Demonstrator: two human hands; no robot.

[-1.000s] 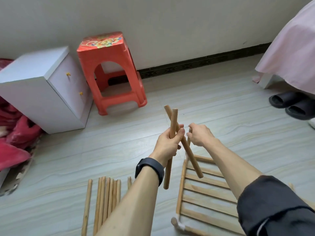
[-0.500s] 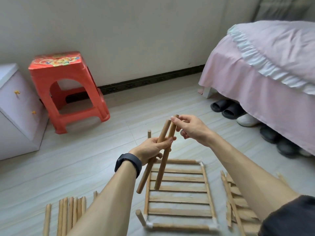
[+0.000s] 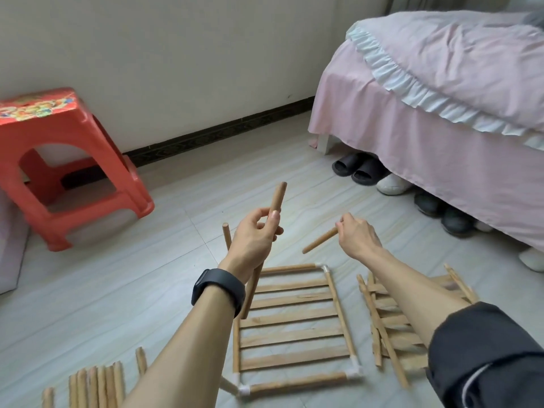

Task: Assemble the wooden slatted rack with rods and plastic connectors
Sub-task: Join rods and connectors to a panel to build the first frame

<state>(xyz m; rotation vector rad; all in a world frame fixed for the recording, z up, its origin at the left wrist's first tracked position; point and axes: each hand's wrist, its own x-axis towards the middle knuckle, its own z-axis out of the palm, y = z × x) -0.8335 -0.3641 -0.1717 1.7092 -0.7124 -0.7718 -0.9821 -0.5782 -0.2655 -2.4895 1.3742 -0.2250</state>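
Rod (image 3: pixel 278 197) gripped near-upright in left hand (image 3: pixel 253 240), fingers curled round it, lower end hanging over slatted rack panel (image 3: pixel 291 319). Right hand (image 3: pixel 357 237) clasped second rod (image 3: pixel 320 240) by one end, slanting down-left, apart from first. Black watch (image 3: pixel 217 290) on left wrist. Panel lay flat on floor below hands, white connectors (image 3: pixel 354 371) at corners, one post (image 3: pixel 226 235) upright at far left corner. More slatted panels (image 3: pixel 391 322) stacked right. Loose rods (image 3: pixel 97 384) near left. Red stool (image 3: pixel 59 160) far left; pink bed (image 3: pixel 441 113) far right, slippers (image 3: pixel 356 169) beneath.
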